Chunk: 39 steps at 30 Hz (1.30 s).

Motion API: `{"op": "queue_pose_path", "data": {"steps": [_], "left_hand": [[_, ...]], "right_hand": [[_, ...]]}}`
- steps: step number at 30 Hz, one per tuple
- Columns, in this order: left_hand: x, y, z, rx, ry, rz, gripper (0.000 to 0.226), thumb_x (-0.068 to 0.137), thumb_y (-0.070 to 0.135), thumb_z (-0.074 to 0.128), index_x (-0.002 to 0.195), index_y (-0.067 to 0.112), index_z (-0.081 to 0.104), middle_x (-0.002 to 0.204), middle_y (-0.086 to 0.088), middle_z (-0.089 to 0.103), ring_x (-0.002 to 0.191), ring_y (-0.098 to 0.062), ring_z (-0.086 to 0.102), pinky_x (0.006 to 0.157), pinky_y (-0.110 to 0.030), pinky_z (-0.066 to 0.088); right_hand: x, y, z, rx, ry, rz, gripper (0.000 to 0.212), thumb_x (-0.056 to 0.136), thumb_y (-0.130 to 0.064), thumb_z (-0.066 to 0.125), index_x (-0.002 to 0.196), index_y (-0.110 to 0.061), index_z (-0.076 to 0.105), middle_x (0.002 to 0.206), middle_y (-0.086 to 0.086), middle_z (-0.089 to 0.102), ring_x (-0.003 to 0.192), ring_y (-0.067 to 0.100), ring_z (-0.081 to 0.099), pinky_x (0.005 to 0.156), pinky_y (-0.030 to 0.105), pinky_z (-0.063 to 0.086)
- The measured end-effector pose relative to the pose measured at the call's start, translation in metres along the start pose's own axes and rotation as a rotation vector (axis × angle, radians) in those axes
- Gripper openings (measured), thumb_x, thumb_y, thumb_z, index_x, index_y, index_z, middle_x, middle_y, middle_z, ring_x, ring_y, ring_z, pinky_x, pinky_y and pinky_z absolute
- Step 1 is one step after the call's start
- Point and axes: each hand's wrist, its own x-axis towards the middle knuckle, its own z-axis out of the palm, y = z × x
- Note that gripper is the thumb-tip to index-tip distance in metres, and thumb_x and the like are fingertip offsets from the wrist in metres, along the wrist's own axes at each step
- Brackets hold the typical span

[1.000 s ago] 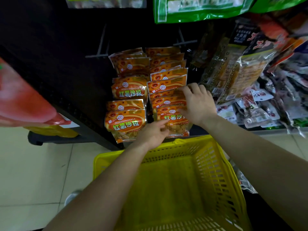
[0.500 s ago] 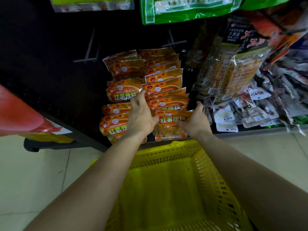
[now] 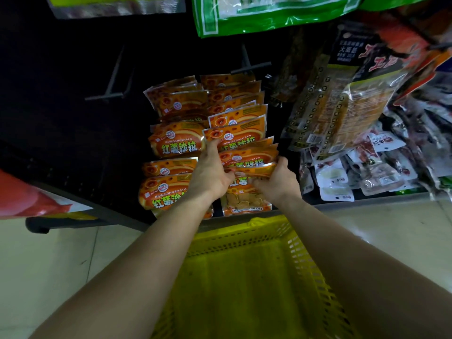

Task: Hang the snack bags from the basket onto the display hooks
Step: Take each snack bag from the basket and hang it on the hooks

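Observation:
Several orange snack bags (image 3: 234,133) hang in two columns on hooks of a dark display wall. My left hand (image 3: 211,171) lies on the left side of the lower right stack of orange bags (image 3: 247,160), thumb curled under it. On the stack's right edge, my right hand (image 3: 277,179) grips with its fingers tucked underneath. The yellow basket (image 3: 300,253) sits below my arms, and no bags show inside it. Two bare hooks (image 3: 110,91) stick out at upper left and centre.
Green bags (image 3: 269,13) hang above. Clear and dark snack packs (image 3: 342,99) crowd the right side, with small white packets (image 3: 332,177) beneath them. A red bag (image 3: 27,201) intrudes at the left edge. Pale tiled floor (image 3: 49,265) lies left of the basket.
My left hand rose from the bottom bag to the left side of the stack. My right hand dropped from the stack's top to its lower right edge. The view tilted slightly.

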Motion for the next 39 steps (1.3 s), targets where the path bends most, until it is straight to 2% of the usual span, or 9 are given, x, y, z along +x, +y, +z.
{"op": "queue_pose_path", "data": {"steps": [4,8,16,20,23,27,31,34,39], "left_hand": [[-0.007,0.007,-0.010,-0.026,-0.001,-0.015,0.098,0.081,0.025,0.082,0.154,0.031,0.017,0.152,-0.003,0.040,0.137,-0.024,0.044,0.111,-0.044,0.041],[-0.010,0.013,-0.026,-0.060,0.036,-0.026,0.106,0.078,0.031,0.084,0.156,0.029,0.012,0.154,-0.002,0.038,0.141,-0.023,0.039,0.114,-0.042,0.035],[0.028,0.018,-0.037,-0.117,0.089,-0.058,0.087,0.087,0.047,0.070,0.155,0.028,0.019,0.149,-0.003,0.048,0.133,-0.026,0.050,0.107,-0.040,0.043],[0.063,0.025,-0.035,-0.116,0.082,-0.088,0.080,0.090,0.045,0.068,0.154,0.024,0.024,0.146,-0.003,0.051,0.129,-0.028,0.053,0.100,-0.036,0.044],[0.077,0.030,-0.026,-0.128,0.051,-0.120,0.076,0.093,0.040,0.065,0.154,0.021,0.023,0.147,-0.007,0.050,0.130,-0.030,0.052,0.106,-0.040,0.045],[0.078,0.031,-0.013,-0.099,0.059,-0.085,0.071,0.096,0.033,0.062,0.153,0.018,0.023,0.144,-0.009,0.051,0.130,-0.031,0.051,0.105,-0.038,0.043],[0.074,0.027,-0.013,-0.113,0.049,-0.022,0.075,0.095,0.030,0.064,0.155,0.021,0.021,0.145,-0.005,0.050,0.130,-0.027,0.051,0.097,-0.029,0.040],[0.069,0.021,-0.018,-0.135,0.044,-0.009,0.082,0.092,0.033,0.069,0.156,0.026,0.018,0.145,-0.002,0.051,0.128,-0.025,0.053,0.091,-0.027,0.039],[0.074,0.013,-0.032,-0.167,0.118,0.023,0.076,0.089,0.037,0.071,0.152,0.027,0.030,0.144,0.004,0.052,0.126,-0.019,0.054,0.091,-0.026,0.041]], "right_hand": [[-0.007,-0.003,-0.022,-0.085,0.043,-0.037,0.102,0.068,-0.050,0.082,0.145,-0.019,0.021,0.137,0.009,0.049,0.119,0.034,0.055,0.090,0.048,0.048],[-0.011,-0.024,-0.042,-0.139,0.068,-0.215,0.115,0.067,-0.047,0.084,0.152,-0.022,0.012,0.150,0.010,0.032,0.134,0.035,0.039,0.103,0.054,0.042],[0.029,-0.067,-0.054,-0.126,-0.036,-0.368,0.086,0.085,-0.047,0.064,0.152,-0.025,0.016,0.151,0.011,0.030,0.133,0.037,0.040,0.106,0.051,0.039],[0.072,-0.077,-0.051,-0.082,-0.086,-0.230,0.102,0.082,-0.050,0.068,0.156,-0.023,0.002,0.156,0.013,0.022,0.134,0.036,0.039,0.105,0.042,0.037],[0.092,-0.082,-0.044,-0.032,-0.163,-0.154,0.114,0.077,-0.054,0.074,0.155,-0.021,-0.002,0.150,0.012,0.035,0.129,0.029,0.044,0.100,0.037,0.038],[0.096,-0.079,-0.032,-0.009,-0.249,-0.197,0.102,0.077,-0.048,0.075,0.153,-0.021,0.012,0.131,0.004,0.054,0.102,0.015,0.050,0.082,0.029,0.037],[0.094,-0.071,-0.036,-0.009,-0.186,-0.196,0.101,0.077,-0.044,0.078,0.152,-0.019,0.015,0.133,0.007,0.053,0.116,0.024,0.054,0.085,0.029,0.039],[0.086,-0.071,-0.040,-0.033,-0.099,-0.203,0.114,0.075,-0.038,0.082,0.154,-0.018,0.003,0.144,0.014,0.041,0.128,0.030,0.046,0.099,0.035,0.040],[0.081,-0.089,-0.038,-0.218,0.056,-0.400,0.108,0.073,-0.045,0.077,0.154,-0.021,0.010,0.151,0.013,0.027,0.137,0.036,0.029,0.110,0.047,0.034]]}}
